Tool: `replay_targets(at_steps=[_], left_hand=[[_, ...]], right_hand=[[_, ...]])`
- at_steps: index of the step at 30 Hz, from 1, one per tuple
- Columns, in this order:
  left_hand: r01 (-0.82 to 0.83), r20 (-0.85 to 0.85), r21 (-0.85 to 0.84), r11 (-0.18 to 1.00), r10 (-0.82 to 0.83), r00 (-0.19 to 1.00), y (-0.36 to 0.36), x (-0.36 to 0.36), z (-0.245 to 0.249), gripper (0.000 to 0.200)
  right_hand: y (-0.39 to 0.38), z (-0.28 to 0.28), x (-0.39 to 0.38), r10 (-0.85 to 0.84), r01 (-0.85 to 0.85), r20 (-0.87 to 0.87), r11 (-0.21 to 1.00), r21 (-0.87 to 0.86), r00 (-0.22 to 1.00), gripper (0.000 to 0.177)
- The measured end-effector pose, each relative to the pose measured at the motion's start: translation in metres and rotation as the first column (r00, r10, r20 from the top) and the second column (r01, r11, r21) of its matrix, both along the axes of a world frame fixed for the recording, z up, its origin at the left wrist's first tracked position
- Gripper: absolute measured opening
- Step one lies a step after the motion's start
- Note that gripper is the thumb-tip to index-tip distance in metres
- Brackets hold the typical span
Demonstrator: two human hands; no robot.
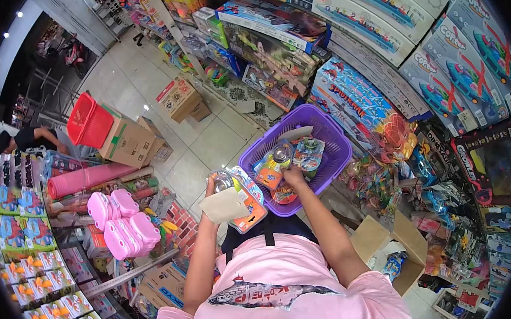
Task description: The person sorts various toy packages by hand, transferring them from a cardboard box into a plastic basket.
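Note:
A purple basket (339, 130) stands in front of my body with several carded toy packs inside. My right hand (293, 177) reaches into it, its fingers closed on an orange toy pack (270, 173) with a clear round bubble. To the left of the basket, my left hand (210, 195) holds a small stack of similar packs (249, 211), with orange and blue cards and a clear bubble. A blank beige card (224, 205) lies over part of that stack and hides some of my fingers.
Boxed toys (354, 98) fill the shelves ahead and right. An open carton (413, 253) is at my right. On the left are pink containers (126, 233), a red basket (89, 125) on cartons, and another person (32, 139). A brown box (180, 98) sits on the tiled floor.

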State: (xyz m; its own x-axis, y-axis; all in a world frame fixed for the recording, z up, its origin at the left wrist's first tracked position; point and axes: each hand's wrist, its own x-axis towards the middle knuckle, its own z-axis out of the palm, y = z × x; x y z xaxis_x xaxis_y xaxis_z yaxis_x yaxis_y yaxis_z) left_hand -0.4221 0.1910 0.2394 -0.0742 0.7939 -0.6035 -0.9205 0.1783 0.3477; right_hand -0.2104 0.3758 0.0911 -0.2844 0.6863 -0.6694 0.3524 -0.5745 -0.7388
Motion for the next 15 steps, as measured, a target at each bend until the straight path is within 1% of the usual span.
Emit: replay_targets(at_steps=[1, 2, 3, 4, 6, 7, 8, 9, 10, 11, 12, 14, 15], left_hand=[[0.006, -0.001, 0.005, 1.000, -0.006, 1.000, 0.009, 0.001, 0.001, 0.066], [0.014, -0.043, -0.015, 1.000, -0.014, 0.999, 0.017, 0.003, 0.003, 0.066], [0.023, -0.086, -0.036, 0.999, -0.026, 0.996, 0.024, 0.004, 0.003, 0.066], [0.035, -0.085, -0.034, 0.999, -0.038, 0.996, 0.032, 0.005, 0.000, 0.066], [0.100, -0.077, 0.002, 0.995, -0.099, 0.992, 0.047, 0.006, -0.009, 0.065], [0.177, -0.139, 0.019, 0.984, -0.173, 0.975, 0.053, 0.004, -0.018, 0.073], [0.193, -0.134, 0.017, 0.981, -0.189, 0.973, 0.061, 0.007, -0.021, 0.073], [0.224, -0.133, 0.042, 0.974, -0.217, 0.967, 0.071, 0.013, -0.023, 0.072], [0.254, -0.132, 0.069, 0.965, -0.244, 0.961, 0.079, 0.017, -0.027, 0.071], [0.281, -0.145, 0.073, 0.957, -0.268, 0.952, 0.086, 0.020, -0.035, 0.069], [0.291, -0.140, 0.075, 0.954, -0.279, 0.950, 0.093, 0.025, -0.041, 0.069], [0.272, -0.353, 0.013, 0.962, -0.250, 0.901, 0.106, 0.038, -0.052, 0.068], [0.269, -0.411, -0.038, 0.962, -0.261, 0.874, 0.111, 0.043, -0.051, 0.069]], right_hand=[[0.001, 0.011, 0.002, 0.106, -0.113, 0.137, 0.992, 0.048, 0.985, 0.040], [0.004, 0.022, 0.004, 0.198, -0.227, 0.276, 0.971, 0.077, 0.941, 0.046], [0.013, 0.030, 0.013, 0.383, -0.420, 0.298, 0.905, 0.070, 0.874, 0.060], [0.014, 0.045, 0.014, 0.371, -0.409, 0.300, 0.910, 0.072, 0.879, 0.060], [0.005, 0.082, 0.018, 0.317, -0.345, 0.155, 0.917, 0.202, 0.935, 0.067], [-0.003, 0.107, 0.021, 0.319, -0.301, -0.079, 0.936, 0.183, 0.945, 0.073], [-0.012, 0.130, 0.024, 0.298, -0.261, -0.310, 0.953, 0.154, 0.903, 0.079], [-0.020, 0.147, 0.027, 0.282, -0.248, -0.306, 0.957, 0.148, 0.909, 0.079], [-0.026, 0.163, 0.028, 0.449, -0.327, -0.223, 0.842, 0.429, 0.865, 0.081], [-0.031, 0.169, 0.029, 0.581, -0.387, -0.090, 0.641, 0.663, 0.809, 0.084], [-0.035, 0.168, 0.027, 0.572, -0.383, -0.085, 0.644, 0.662, 0.816, 0.084], [-0.037, 0.157, 0.025, 0.416, -0.293, -0.031, 0.690, 0.662, 0.909, 0.091], [-0.035, 0.150, 0.027, 0.376, -0.282, -0.004, 0.702, 0.653, 0.927, 0.083]])
